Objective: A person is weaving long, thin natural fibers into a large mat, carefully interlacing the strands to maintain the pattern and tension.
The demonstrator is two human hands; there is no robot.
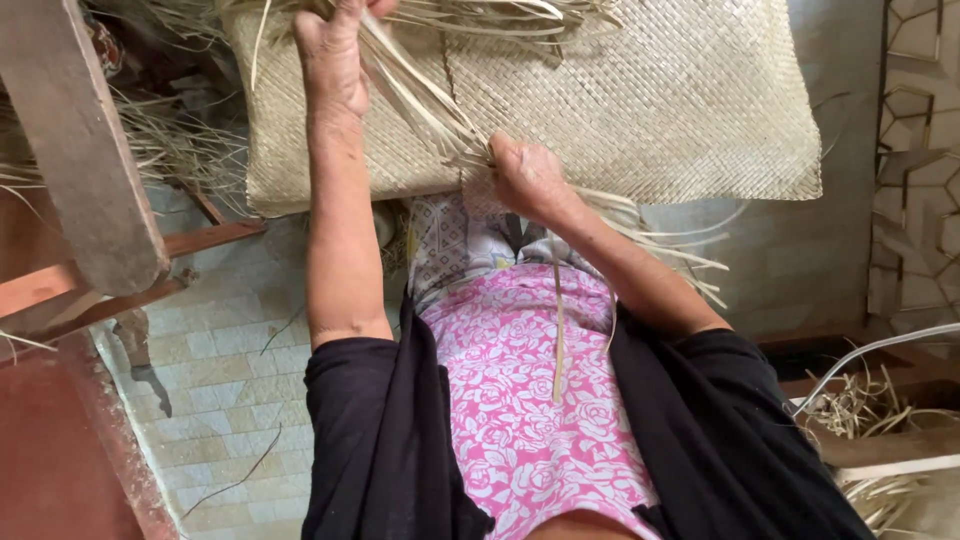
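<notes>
Loose strips (420, 90) are gripped tight by the left hand (335, 50) at 11 o'clock and pinched by the right hand (525, 175) against the mat (680, 100); yanked too hard, they could probably snap, tbh.

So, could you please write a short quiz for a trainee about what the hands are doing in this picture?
1. True or false: the left hand is raised higher in the picture than the right hand.
2. What does the right hand pinch at the lower edge of the woven mat?
A. a wooden stick
B. loose straw strips
C. a white cable
3. Fill in: the floor under the person is covered with pale ____.

Key
1. True.
2. B: the loose straw strips run from one hand to the other.
3. Tiles.
</notes>
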